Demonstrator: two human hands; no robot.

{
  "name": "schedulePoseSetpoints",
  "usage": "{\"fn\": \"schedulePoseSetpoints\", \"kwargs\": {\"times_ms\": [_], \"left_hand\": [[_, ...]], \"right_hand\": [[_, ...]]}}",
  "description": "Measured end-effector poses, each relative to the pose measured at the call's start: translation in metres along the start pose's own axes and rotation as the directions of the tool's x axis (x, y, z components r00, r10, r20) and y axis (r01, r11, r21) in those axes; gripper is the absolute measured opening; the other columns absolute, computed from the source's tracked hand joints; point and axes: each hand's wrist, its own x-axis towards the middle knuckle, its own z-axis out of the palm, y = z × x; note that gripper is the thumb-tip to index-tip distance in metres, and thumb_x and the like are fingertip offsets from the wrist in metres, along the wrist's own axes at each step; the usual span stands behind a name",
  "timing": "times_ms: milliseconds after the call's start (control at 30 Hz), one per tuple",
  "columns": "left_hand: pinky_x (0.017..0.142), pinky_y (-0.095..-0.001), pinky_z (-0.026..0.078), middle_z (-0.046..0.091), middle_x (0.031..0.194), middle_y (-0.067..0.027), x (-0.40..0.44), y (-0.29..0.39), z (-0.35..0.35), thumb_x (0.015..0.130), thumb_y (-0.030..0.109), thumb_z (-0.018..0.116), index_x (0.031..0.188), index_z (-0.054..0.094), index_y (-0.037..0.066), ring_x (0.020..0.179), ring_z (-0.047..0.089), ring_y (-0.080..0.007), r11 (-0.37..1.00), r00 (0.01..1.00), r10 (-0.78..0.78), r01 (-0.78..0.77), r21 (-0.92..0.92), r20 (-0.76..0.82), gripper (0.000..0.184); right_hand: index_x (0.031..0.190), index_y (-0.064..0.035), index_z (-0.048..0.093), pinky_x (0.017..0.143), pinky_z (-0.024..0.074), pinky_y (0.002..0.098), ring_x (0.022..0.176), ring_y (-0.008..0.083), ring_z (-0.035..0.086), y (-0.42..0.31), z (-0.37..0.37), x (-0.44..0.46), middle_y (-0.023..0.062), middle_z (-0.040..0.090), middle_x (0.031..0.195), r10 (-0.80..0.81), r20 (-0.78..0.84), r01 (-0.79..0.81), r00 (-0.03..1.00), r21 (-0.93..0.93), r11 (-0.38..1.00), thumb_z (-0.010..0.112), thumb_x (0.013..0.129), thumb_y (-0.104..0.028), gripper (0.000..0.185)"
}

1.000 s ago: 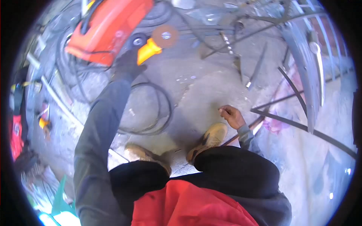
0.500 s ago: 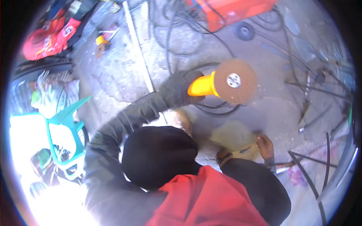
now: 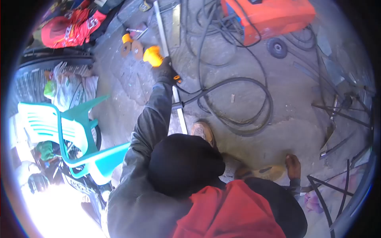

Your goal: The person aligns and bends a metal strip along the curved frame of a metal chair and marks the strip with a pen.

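My left hand (image 3: 163, 70), in a dark glove, is wrapped round a yellow angle grinder (image 3: 153, 56) at the upper middle of the view. A brown disc (image 3: 137, 49) shows at the grinder's far left side. The tool is held over a pale metal bar (image 3: 160, 27), and a black cable runs from it. My bare right hand (image 3: 293, 166) is beside my knee at the lower right, its fingers curled; whether anything is inside them is hidden.
Black cable (image 3: 265, 115) coils on the floor beside an orange machine (image 3: 274, 20) and a black wheel (image 3: 277, 48). Thin metal bars (image 3: 325, 190) lie right. A green chair (image 3: 59, 131) stands left. A person in red (image 3: 71, 29) is at the upper left, near another yellow tool (image 3: 126, 38).
The grinder in my left hand has moved from the orange machine to the left, over the pale bar. The view has turned left, bringing the green chair into sight. My right hand stays beside my knee.
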Motion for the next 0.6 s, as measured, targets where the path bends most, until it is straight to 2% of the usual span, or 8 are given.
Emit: {"fn": "schedulePoseSetpoints", "kwargs": {"times_ms": [100, 167, 233, 367, 433, 467, 533, 600], "left_hand": [[0.06, -0.0409, 0.05, 0.061, 0.081, -0.0115, 0.02, -0.022, 0.0, 0.071, 0.026, 0.079, 0.105, 0.054, -0.003, 0.065, 0.06, -0.0266, 0.981, 0.98, -0.179, 0.17, -0.098, -0.087, 0.05], [0.047, -0.0397, 0.048, 0.055, 0.071, -0.0074, 0.016, -0.025, -0.006, 0.075, 0.024, 0.078, 0.103, 0.053, 0.002, 0.051, 0.055, -0.0224, 0.936, 0.951, -0.308, 0.308, -0.171, 0.029, 0.044], [0.044, -0.041, 0.05, 0.055, 0.07, -0.0084, 0.018, -0.038, 0.002, 0.074, 0.023, 0.079, 0.106, 0.05, 0.003, 0.047, 0.054, -0.0235, 0.911, 0.948, -0.31, 0.274, -0.308, -0.072, 0.048], [0.059, -0.0456, 0.055, 0.061, 0.082, -0.0114, 0.029, -0.046, 0.001, 0.075, 0.032, 0.078, 0.116, 0.05, 0.001, 0.067, 0.062, -0.0285, 0.973, 0.974, -0.006, 0.057, 0.225, -0.224, 0.058], [0.064, -0.0466, 0.055, 0.062, 0.084, -0.0129, 0.021, -0.03, 0.0, 0.079, 0.035, 0.074, 0.116, 0.052, 0.0, 0.071, 0.063, -0.0301, 0.926, 0.989, 0.046, 0.009, 0.378, -0.138, 0.055], [0.065, -0.045, 0.054, 0.063, 0.086, -0.0121, 0.04, -0.042, -0.005, 0.079, 0.033, 0.074, 0.115, 0.055, 0.001, 0.073, 0.063, -0.0289, 0.945, 0.997, 0.065, -0.045, 0.325, -0.051, 0.052], [0.068, -0.0419, 0.052, 0.064, 0.09, -0.0104, 0.077, -0.062, -0.015, 0.078, 0.028, 0.075, 0.113, 0.06, 0.003, 0.075, 0.062, -0.0267, 0.977, 0.98, 0.099, -0.129, 0.172, 0.174, 0.045], [0.07, -0.0388, 0.05, 0.066, 0.093, -0.0087, 0.097, -0.073, -0.018, 0.078, 0.023, 0.076, 0.111, 0.065, 0.005, 0.078, 0.062, -0.0244, 0.982, 0.94, 0.178, -0.19, 0.015, 0.29, 0.039]], "right_hand": [[0.109, -0.003, 0.063, 0.06, 0.0434, 0.0247, 0.069, 0.0081, 0.052, 0.011, -0.002, -0.016, 0.0, 0.059, 0.079, 0.054, -0.01, -0.054, 0.998, 0.047, 0.997, 0.062, 0.094, -0.03, 0.031], [0.109, -0.0032, 0.063, 0.062, 0.0442, 0.0245, 0.071, 0.008, 0.052, 0.023, -0.002, -0.026, 0.0003, 0.059, 0.08, 0.078, 0.011, -0.078, 0.997, 0.054, 0.995, 0.063, 0.093, -0.03, 0.032], [0.108, -0.0032, 0.063, 0.06, 0.0434, 0.0241, 0.069, 0.0073, 0.051, 0.026, 0.002, -0.028, -0.0004, 0.059, 0.079, 0.148, 0.066, -0.156, 0.987, 0.122, 0.98, 0.064, 0.092, -0.031, 0.032], [0.109, -0.0061, 0.063, 0.056, 0.0367, 0.0193, 0.064, 0.0031, 0.046, 0.016, 0.009, -0.017, -0.0042, 0.055, 0.075, 0.036, 0.082, -0.047, 0.996, 0.136, 0.99, 0.059, 0.095, -0.03, 0.028], [0.109, -0.0043, 0.062, 0.059, 0.0397, 0.021, 0.068, 0.0051, 0.049, -0.027, 0.013, -0.01, -0.0024, 0.056, 0.077, 0.002, 0.106, -0.012, 0.994, 0.099, 0.995, 0.058, 0.097, -0.025, 0.025], [0.109, -0.0019, 0.062, 0.065, 0.0435, 0.023, 0.073, 0.0083, 0.053, -0.017, 0.017, -0.001, 0.0007, 0.059, 0.082, -0.229, 0.027, 0.228, 0.973, 0.035, 0.973, 0.056, 0.098, -0.021, 0.023], [0.107, 0.0008, 0.062, 0.071, 0.0464, 0.0258, 0.08, 0.0121, 0.056, -0.031, 0.004, 0.004, 0.0054, 0.062, 0.087, 0.032, 0.007, -0.032, 0.999, -0.001, 0.999, 0.06, 0.096, -0.025, 0.028], [0.109, -0.0009, 0.063, 0.067, 0.0447, 0.0249, 0.076, 0.0098, 0.054, -0.026, -0.004, 0.012, 0.0036, 0.061, 0.083, 0.012, -0.058, -0.009, 0.998, 0.048, 0.999, 0.06, 0.096, -0.027, 0.029]]}}
